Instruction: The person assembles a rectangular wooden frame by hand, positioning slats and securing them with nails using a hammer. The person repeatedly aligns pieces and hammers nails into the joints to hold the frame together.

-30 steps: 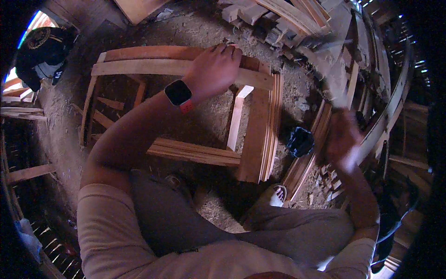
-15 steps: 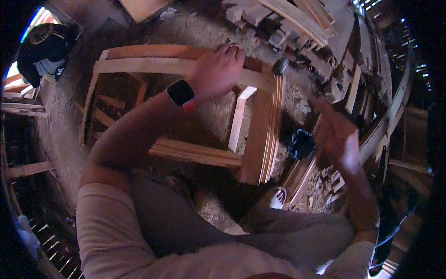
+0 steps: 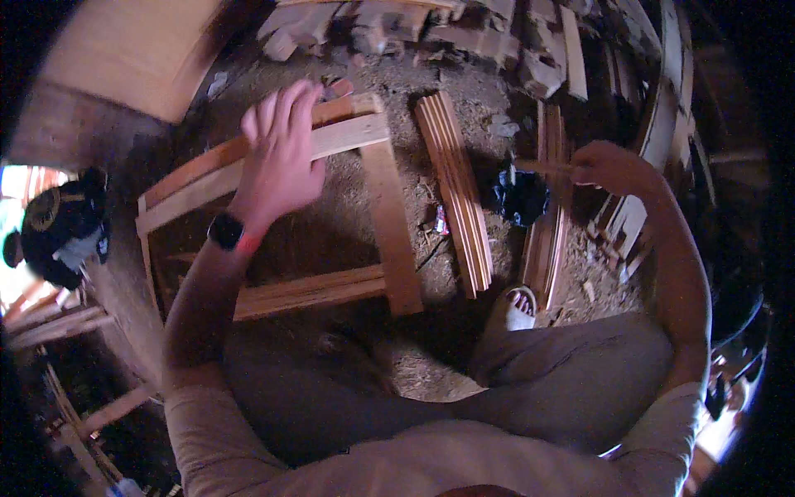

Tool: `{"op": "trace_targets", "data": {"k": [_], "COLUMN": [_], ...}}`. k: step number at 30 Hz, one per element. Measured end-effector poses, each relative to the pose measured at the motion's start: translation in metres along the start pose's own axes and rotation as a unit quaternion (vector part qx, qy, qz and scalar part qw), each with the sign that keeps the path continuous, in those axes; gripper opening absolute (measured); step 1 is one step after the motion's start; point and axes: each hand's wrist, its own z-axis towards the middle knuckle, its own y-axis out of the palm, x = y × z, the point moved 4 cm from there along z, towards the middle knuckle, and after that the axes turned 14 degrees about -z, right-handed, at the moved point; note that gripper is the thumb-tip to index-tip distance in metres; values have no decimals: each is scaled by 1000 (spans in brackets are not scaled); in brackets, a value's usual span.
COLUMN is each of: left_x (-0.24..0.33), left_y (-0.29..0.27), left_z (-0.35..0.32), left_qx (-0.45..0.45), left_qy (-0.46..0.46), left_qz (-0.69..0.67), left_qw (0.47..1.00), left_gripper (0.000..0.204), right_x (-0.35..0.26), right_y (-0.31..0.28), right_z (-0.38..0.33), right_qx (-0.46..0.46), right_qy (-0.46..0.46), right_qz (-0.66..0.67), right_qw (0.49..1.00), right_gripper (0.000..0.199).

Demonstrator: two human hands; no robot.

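My left hand grips the far rail of a wooden frame, its fingers over the far side and thumb on the near side. The frame lies on the ground, built of a curved far rail, a near rail and a wide end board. In my closed right hand is a hammer, handle roughly level, head pointing left. Below the hammer head sits a crumpled dark plastic bag. A stack of grooved wooden strips lies to the right of the frame, apart from it.
Another stack of strips runs beside my sandalled foot. Wood offcuts are heaped along the far side. A large pale panel stands far left. Another person in dark clothing is at the left edge. A small coloured packet lies on the ground.
My view has turned to the right. The frame has shifted left with my left hand, opening a gap beside the strip stack. The hammer in my right hand was blurred before and now shows more clearly.
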Motion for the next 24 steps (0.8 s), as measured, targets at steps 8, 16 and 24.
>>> {"op": "trace_targets", "data": {"k": [8, 16, 24], "left_x": [10, 51, 52], "left_y": [37, 49, 53], "left_z": [-71, -29, -30], "left_qx": [-27, 82, 23], "left_qy": [-429, -345, -387], "left_qz": [-657, -852, -805], "left_qw": [619, 386, 449], "left_gripper": [38, 59, 75], "right_x": [48, 55, 53], "right_y": [92, 104, 106], "right_z": [28, 56, 62], "right_qx": [-220, -189, -203], "right_qy": [144, 86, 48], "right_qz": [72, 104, 129], "right_qw": [962, 973, 969], "right_gripper": [22, 19, 19]}}
